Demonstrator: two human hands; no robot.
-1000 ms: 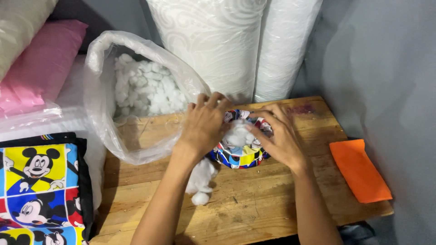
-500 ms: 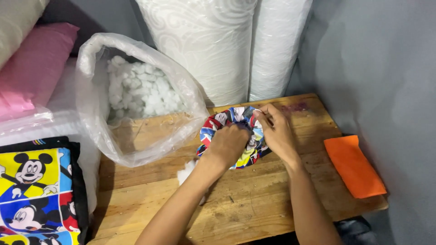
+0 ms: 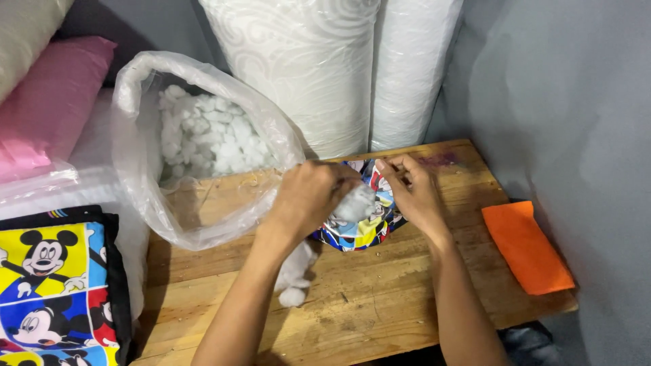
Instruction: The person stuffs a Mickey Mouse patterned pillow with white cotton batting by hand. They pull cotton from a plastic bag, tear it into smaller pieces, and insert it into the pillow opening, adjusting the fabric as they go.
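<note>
Since half a second ago the left hand (image 3: 308,196) has drawn back a little from deep inside the printed fabric cover (image 3: 363,227) and now sits at its near-left edge, fingers curled around a wad of white stuffing (image 3: 354,203) at the opening. The right hand (image 3: 413,193) has stayed on the far-right side of the cover, fingers bent and pinching the cloth rim, holding the opening up; it looks slightly more raised than before. The cover itself, a bright cartoon-print pouch in blue, yellow and red, lies in much the same spot on the wooden table (image 3: 380,305), between the two hands.

Just on the near-left of the cover, under the left forearm, a loose clump of white filling (image 3: 295,274) rests on the table, about where it was earlier. Left of the cover, a large clear plastic bag (image 3: 203,217) lies open on its side, full of white fibre balls (image 3: 203,135), its mouth turned toward the cover. Behind the cover stand two tall white rolls of wadding (image 3: 339,68), close against it. Right of the cover, well apart, a flat orange cloth (image 3: 525,247) lies at the table's edge. Far left of the cover, past the bag, are a cartoon-print cushion (image 3: 54,285) and, further back, a pink pillow (image 3: 47,102).
</note>
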